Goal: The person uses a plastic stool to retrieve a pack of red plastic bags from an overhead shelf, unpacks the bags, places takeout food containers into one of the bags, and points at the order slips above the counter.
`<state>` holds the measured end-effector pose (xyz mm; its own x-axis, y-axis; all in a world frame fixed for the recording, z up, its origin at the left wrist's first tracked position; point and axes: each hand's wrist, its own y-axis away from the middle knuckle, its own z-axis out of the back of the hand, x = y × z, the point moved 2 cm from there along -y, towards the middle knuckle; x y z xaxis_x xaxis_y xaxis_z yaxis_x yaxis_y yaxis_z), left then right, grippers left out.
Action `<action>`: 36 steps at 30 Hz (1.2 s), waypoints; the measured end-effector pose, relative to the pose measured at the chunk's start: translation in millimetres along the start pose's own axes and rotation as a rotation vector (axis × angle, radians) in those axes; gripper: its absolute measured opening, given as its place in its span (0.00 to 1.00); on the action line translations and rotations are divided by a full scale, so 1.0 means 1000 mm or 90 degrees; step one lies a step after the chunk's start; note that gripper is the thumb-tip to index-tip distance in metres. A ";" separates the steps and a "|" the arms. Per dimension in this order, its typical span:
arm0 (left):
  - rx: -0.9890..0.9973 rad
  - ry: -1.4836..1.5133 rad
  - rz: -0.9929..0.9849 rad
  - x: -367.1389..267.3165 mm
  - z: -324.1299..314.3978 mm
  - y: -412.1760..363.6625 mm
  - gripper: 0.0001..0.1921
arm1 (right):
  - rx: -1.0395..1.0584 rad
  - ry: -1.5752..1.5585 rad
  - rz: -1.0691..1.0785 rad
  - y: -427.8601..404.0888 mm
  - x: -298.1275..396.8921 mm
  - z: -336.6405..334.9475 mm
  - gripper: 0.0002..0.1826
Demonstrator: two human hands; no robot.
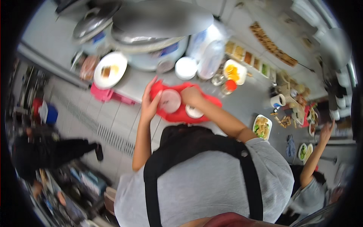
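Observation:
A red plastic bag (181, 113) lies spread at the edge of the steel counter in front of me. On it are a round lidded container (170, 101) with writing on its lid and, to the right, a second round white container (194, 111). My left hand (151, 99) is at the bag's left side, its thumb and fingers apart, the thumb by the first container's rim. My right hand (191, 95) reaches over the bag between the two containers, fingers bent and blurred; whether it grips anything is hidden.
Beyond the bag stand stacked white lids (186, 68), a red-capped jar (230, 86) and a tray of orange slices (234, 72). A white plate (110, 70) is at left. A salad tray (262, 127) lies right. One co-worker reaches at far right; another person stands lower left.

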<state>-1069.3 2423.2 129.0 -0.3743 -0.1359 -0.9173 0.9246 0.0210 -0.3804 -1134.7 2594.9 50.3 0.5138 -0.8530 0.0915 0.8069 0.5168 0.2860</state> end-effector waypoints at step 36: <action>-0.136 0.147 0.088 -0.011 -0.041 -0.028 0.22 | -0.958 -0.085 -0.920 0.502 -0.368 0.233 0.41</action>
<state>-1094.3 2464.7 144.6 -0.2746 0.1094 -0.9553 0.9411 0.2345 -0.2436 -987.1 3151.2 382.6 -0.5184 -0.5715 0.6361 0.1113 -0.7826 -0.6125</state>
